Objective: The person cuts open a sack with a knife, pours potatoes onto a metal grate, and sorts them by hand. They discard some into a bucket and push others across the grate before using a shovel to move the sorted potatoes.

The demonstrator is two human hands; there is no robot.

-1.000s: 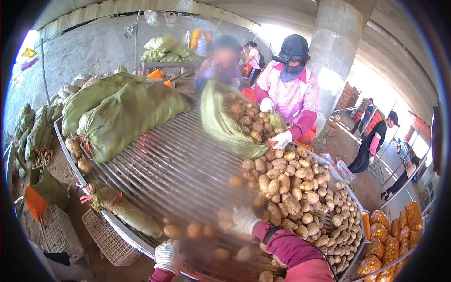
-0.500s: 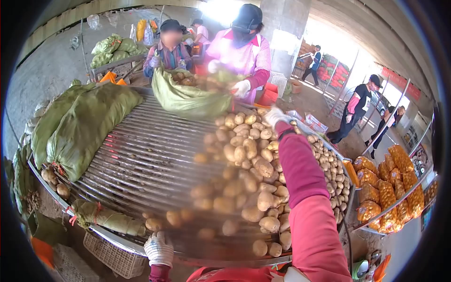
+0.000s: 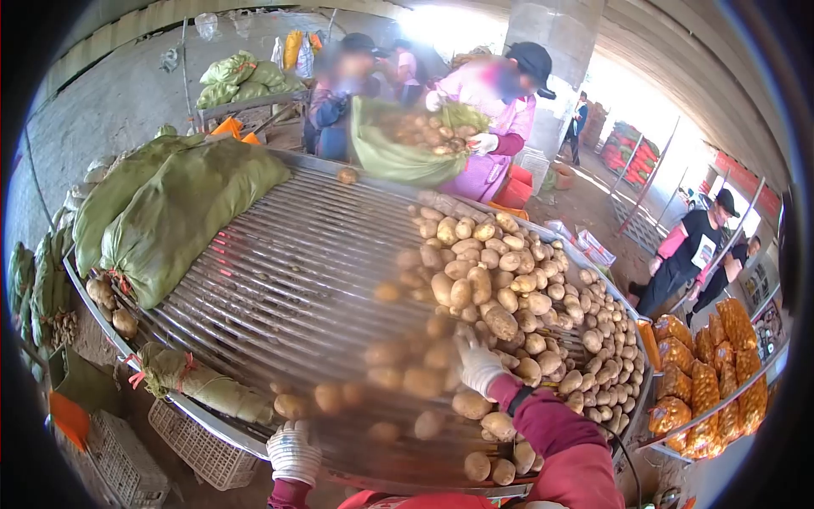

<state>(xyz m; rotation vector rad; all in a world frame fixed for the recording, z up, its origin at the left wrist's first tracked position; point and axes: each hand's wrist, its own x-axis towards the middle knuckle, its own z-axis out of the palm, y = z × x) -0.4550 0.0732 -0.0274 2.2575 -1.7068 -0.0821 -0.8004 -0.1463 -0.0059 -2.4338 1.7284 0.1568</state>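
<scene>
My right hand point(image 3: 481, 365), in a white glove, reaches in among the potatoes point(image 3: 498, 321) with its fingers stretched out. It touches the pile but holds no potato that I can see. My left hand point(image 3: 294, 454), gloved in white, lies at the near edge of the slatted sorting table point(image 3: 280, 280), its fingers extended towards the slats. Just beyond its fingertips is a single potato point(image 3: 291, 406). A haze blurs several potatoes in the middle of the table.
Full green sacks point(image 3: 182, 208) lie at the table's left, with a rolled sack point(image 3: 203, 379) nearer me. Across the table a co-worker holds an open sack of potatoes point(image 3: 407, 140). Plastic crates point(image 3: 203, 445) stand below; net bags of potatoes point(image 3: 705, 399) are at right.
My right hand has come back from the far side of the pile to its near middle. The co-worker's open sack is more upright. A potato now shows at the table's far edge.
</scene>
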